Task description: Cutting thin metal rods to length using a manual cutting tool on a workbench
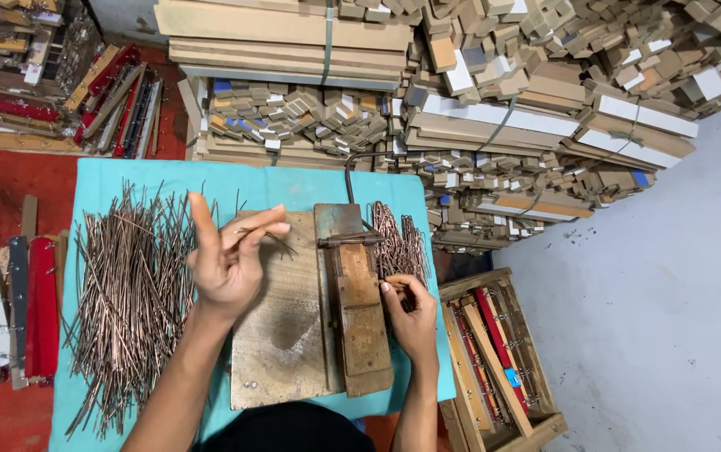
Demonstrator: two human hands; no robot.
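My left hand (228, 255) is raised over a worn wooden board (281, 335), pinching a thin copper-coloured wire rod (281, 243) between thumb and fingers, index finger pointing up. A big loose pile of straight wire rods (130, 293) lies left of it on the turquoise table cover (293, 186). My right hand (410, 314) rests beside a wooden bending jig with a metal lever (356, 293), fingers curled on bent wires from the pile of bent wire pieces (398, 243) at the jig's right.
Stacks of wooden blocks and strapped planks (494, 109) fill the back. A wooden crate (494, 360) with red and wooden strips stands at the right. Red and metal strips (17, 301) lie on the red floor at left. Grey floor (670, 293) is at right.
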